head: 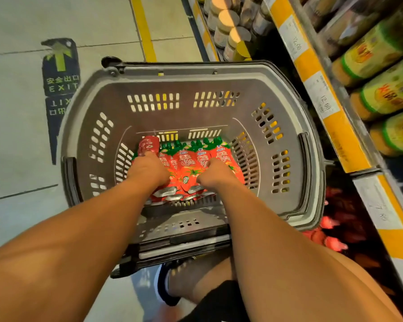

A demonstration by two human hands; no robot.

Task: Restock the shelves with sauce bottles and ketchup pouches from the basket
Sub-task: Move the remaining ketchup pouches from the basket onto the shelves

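Note:
A grey plastic basket [219,76] stands on the floor in front of me. At its bottom lie several red ketchup pouches [189,163] with green tops, side by side. Both my arms reach down into it. My left hand [148,169] is on the leftmost pouches, fingers curled down over them. My right hand [215,174] is on the pouches at the right, fingers curled into the pile. The fingertips of both hands are hidden, so the exact hold does not show. No sauce bottle shows in the basket.
Shelves [321,89] with yellow price strips run along the right, holding green-labelled jars [382,94] and lidded jars [228,22]. Red pouches [333,242] lie on the dark bottom shelf. Tiled floor with an exit sticker [61,73] is at the left. My shoe [165,282] is below the basket.

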